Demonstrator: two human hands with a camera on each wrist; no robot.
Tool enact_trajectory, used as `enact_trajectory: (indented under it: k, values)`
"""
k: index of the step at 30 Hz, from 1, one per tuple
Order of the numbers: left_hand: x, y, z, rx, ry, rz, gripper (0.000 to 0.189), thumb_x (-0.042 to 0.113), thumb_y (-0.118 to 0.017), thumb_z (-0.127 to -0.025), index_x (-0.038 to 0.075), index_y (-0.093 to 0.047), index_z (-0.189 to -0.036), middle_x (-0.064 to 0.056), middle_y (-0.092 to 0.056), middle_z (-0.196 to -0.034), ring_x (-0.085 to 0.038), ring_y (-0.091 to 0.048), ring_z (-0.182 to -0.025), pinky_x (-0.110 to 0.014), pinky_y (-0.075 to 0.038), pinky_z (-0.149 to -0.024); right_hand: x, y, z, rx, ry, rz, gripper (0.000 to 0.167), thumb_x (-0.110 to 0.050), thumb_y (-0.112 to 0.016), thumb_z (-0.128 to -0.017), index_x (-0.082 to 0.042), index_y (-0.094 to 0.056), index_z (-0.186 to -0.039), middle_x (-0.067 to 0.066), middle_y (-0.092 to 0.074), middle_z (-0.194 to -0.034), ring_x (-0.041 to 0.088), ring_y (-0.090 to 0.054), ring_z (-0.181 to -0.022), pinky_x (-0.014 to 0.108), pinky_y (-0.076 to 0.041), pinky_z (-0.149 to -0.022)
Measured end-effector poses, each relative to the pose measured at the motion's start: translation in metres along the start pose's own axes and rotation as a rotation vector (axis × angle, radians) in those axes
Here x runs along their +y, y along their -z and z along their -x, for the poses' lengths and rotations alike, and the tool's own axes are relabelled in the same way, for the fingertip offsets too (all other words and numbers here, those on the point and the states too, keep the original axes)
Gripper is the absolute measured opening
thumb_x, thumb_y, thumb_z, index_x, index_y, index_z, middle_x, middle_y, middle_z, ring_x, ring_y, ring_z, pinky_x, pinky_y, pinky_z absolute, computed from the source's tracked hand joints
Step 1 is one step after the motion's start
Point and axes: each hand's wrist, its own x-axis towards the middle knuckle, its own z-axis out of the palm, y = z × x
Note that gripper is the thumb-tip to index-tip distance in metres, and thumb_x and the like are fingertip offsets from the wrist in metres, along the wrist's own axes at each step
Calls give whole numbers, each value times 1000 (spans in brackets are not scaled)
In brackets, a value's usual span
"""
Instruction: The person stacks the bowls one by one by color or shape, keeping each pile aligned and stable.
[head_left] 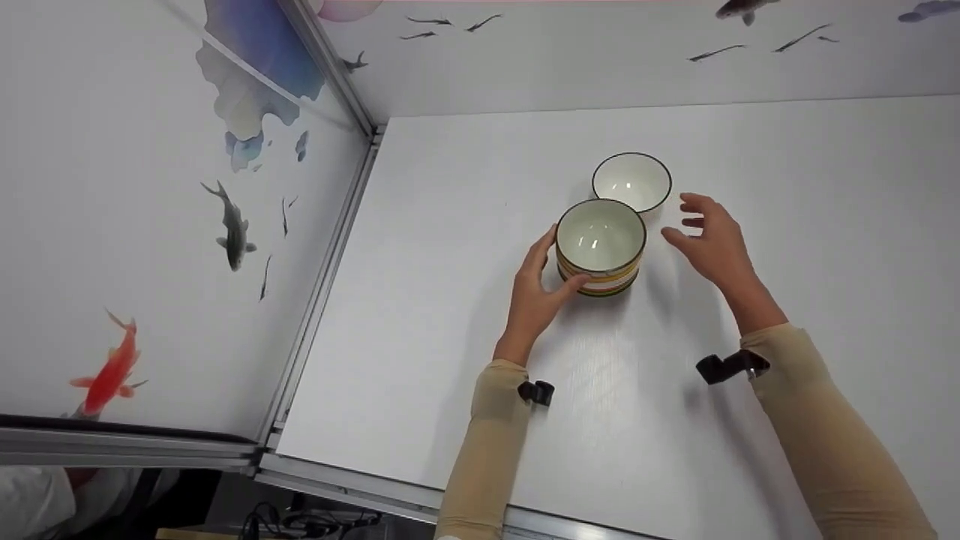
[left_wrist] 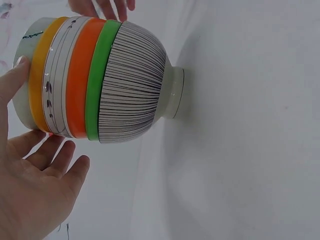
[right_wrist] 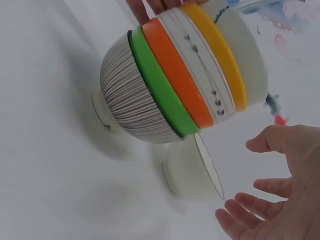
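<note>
A stack of nested bowls (head_left: 600,240) stands on the white table. Its lowest bowl has fine dark stripes (left_wrist: 132,82); above it show green, orange, leaf-patterned white and yellow bands, then a pale bowl on top. My left hand (head_left: 536,296) holds the stack by its left side near the top, thumb in front and fingers along the far side. Just behind the stack is a single white bowl (head_left: 634,180) with a dark rim. My right hand (head_left: 712,240) hovers right of both, fingers spread and loosely bent, touching nothing. The right wrist view shows a gap between that hand (right_wrist: 280,185) and the bowls.
White panels with painted fish (head_left: 234,229) rise at the left and back of the table (head_left: 420,300). A metal frame edge (head_left: 315,285) runs along the left side. Black cables (head_left: 300,521) lie below the front edge. Each sleeve carries a small black wrist camera (head_left: 536,392).
</note>
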Motion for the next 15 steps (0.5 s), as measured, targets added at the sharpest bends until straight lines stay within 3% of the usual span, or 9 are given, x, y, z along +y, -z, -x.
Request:
enact_trajectory:
  k: [6,11,15]
  values:
    - [1,1,-4,3,-18,23,84,30,-78,-87,16,-32,-156,-3,-41,-158,-16,-36,-148,-31,-34,-121,9,-6,-30,4,-231,-179,78,-35,-54,-101,-2,-13,-159,25,-27,-160,39,-42,-141,48,-44,-113]
    - [0,0,-1,8,-4,33,83,29,-77,-88,16,-32,-157,-3,-41,-158,-17,-37,-148,-32,-34,-121,16,-16,-49,-19,-359,-303,81,-38,-48,-102,-3,-2,-159,24,-21,-163,35,-48,-137,36,-46,-113]
    - [3,-3,0,-1,5,37,84,30,-77,-88,17,-32,-157,-3,-41,-158,-17,-36,-148,-31,-35,-121,19,-18,-59,-66,-455,-461,81,-38,-45,-103,-5,3,-160,21,-21,-164,20,-56,-127,24,-49,-107]
